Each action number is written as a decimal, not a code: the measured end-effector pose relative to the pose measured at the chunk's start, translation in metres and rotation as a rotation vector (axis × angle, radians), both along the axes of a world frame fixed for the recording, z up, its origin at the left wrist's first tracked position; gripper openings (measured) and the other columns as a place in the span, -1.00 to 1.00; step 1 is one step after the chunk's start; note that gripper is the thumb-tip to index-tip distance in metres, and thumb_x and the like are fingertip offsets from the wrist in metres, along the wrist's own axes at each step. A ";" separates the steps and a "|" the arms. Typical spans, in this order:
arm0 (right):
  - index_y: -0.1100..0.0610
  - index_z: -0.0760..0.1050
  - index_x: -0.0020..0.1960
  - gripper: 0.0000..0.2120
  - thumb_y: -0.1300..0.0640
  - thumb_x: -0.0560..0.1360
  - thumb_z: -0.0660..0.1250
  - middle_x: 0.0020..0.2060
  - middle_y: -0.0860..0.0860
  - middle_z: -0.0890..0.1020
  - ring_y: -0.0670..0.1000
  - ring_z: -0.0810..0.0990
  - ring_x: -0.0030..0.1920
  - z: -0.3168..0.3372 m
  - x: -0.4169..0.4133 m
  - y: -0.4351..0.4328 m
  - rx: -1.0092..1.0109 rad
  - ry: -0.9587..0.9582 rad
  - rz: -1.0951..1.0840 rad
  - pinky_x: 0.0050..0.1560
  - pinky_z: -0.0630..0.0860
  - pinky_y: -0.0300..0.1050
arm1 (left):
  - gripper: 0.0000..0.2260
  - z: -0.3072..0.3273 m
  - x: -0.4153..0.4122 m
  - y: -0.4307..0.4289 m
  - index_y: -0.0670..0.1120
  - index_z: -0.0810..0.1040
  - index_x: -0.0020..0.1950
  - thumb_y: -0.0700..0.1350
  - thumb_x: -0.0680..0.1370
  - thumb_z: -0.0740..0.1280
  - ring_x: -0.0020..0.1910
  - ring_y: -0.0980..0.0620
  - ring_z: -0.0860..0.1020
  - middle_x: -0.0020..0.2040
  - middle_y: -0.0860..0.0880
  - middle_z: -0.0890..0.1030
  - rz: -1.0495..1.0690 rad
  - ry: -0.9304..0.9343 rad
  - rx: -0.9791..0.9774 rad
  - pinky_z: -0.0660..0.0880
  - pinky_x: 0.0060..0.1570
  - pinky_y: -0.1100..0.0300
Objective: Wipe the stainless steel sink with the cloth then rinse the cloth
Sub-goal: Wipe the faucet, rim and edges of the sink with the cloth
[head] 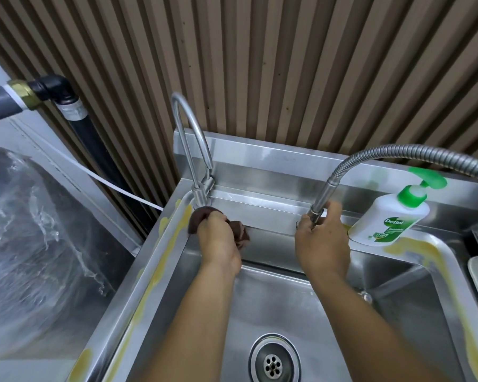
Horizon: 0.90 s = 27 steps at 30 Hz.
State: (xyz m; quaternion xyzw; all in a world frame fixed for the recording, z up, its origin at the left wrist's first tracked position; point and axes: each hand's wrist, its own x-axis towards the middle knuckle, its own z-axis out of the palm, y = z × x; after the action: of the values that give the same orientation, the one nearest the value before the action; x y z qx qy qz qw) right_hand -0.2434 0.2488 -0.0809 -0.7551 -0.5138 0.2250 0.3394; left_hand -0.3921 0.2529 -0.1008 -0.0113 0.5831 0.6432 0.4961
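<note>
The stainless steel sink (pixel 284 307) fills the lower middle, its drain (pixel 273 365) near the bottom edge. My left hand (pixel 218 239) grips a dark brown cloth (pixel 239 231) bunched against the back left corner of the rim, just below the base of the curved steel tap (pixel 189 133). My right hand (pixel 322 241) holds the metal nozzle end of a flexible spray hose (pixel 319 205) at the back ledge. No water is seen running.
Yellowish stains run along the left rim (pixel 160 260) and the right rim (pixel 425 252). A white soap pump bottle with a green top (pixel 389 216) stands on the back right ledge. A plastic-wrapped object (pixel 36 244) lies to the left, and a black pipe (pixel 75 117) runs down the slatted wall.
</note>
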 end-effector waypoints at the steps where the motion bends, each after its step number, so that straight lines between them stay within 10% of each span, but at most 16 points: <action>1: -0.08 0.28 0.11 -0.86 0.04 0.62 0.23 -0.04 0.01 0.63 0.14 0.50 -0.12 0.000 0.000 0.000 0.000 0.001 -0.001 -0.14 0.38 -0.02 | -0.85 -0.001 0.005 0.000 -0.11 0.36 -0.17 -0.30 0.48 0.06 -0.40 -0.10 0.42 -0.40 -0.12 0.39 0.018 0.016 0.008 0.34 -0.44 0.17; 14: -0.07 0.26 0.09 -0.87 0.04 0.62 0.22 -0.04 0.02 0.61 0.12 0.46 -0.10 0.002 0.001 -0.002 -0.004 0.001 0.006 -0.14 0.35 -0.02 | -0.82 0.012 0.022 -0.003 -0.31 0.47 -0.02 -0.38 0.54 0.09 -0.08 -0.25 0.59 -0.05 -0.27 0.56 -0.143 -0.320 -0.019 0.66 -0.13 -0.15; 27: -0.06 0.27 0.09 -0.88 0.04 0.63 0.21 -0.04 0.01 0.61 0.11 0.46 -0.10 0.003 0.001 -0.002 -0.008 -0.006 0.009 -0.15 0.33 -0.03 | -0.82 0.021 0.006 0.001 -0.21 0.39 -0.13 -0.37 0.55 0.04 -0.22 -0.14 0.48 -0.24 -0.16 0.44 -0.223 -0.376 -0.074 0.61 -0.24 -0.25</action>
State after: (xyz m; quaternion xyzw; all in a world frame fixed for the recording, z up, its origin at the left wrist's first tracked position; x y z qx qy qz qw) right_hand -0.2429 0.2473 -0.0783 -0.7547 -0.5175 0.2264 0.3339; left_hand -0.3857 0.2540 -0.0800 -0.0848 0.5014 0.5490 0.6633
